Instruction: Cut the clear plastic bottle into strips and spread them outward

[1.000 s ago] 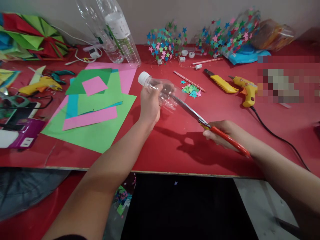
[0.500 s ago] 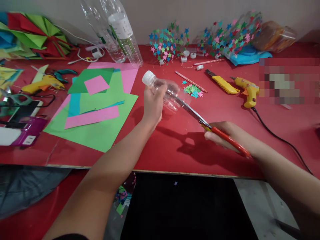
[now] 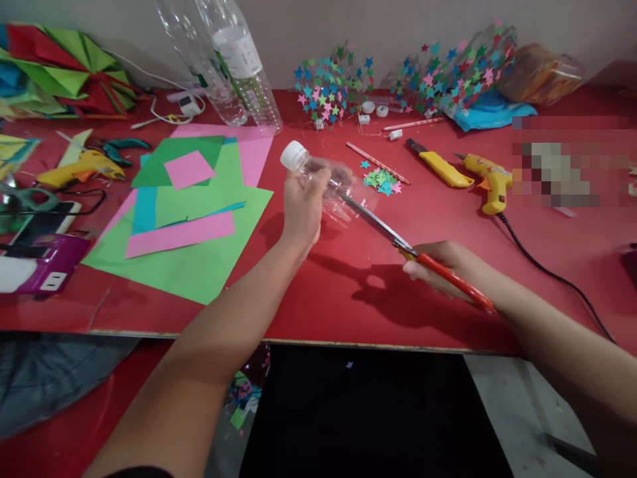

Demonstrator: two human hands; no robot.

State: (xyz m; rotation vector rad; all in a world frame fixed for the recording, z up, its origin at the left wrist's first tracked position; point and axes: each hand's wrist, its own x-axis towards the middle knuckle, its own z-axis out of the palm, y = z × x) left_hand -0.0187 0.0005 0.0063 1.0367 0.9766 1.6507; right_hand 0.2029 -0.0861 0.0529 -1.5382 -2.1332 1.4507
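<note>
My left hand (image 3: 304, 206) is wrapped round a clear plastic bottle top (image 3: 361, 186) with a white cap (image 3: 294, 155), held tilted over the red table. In my right hand (image 3: 442, 269) is a pair of scissors (image 3: 393, 238) with red handles. Their long blades reach up and left to the clear plastic near my left fingers, and the tips overlap the bottle piece. Whether the plastic lies between the blades is hard to make out. Just behind the bottle piece lie small paper stars (image 3: 382, 182) and a striped pencil (image 3: 378, 162).
Coloured paper sheets (image 3: 199, 279) lie on the left. Tall clear bottles (image 3: 249, 73) and star-covered clear shapes (image 3: 328, 86) stand along the wall. A yellow box cutter (image 3: 445, 169) and a yellow glue gun (image 3: 492, 179) with a black cord lie right. The table's front edge (image 3: 348, 344) is close to me.
The whole view has shifted slightly. My hands keep the same grip on the bottle top and scissors, and the blades stay at the plastic with hardly any movement.
</note>
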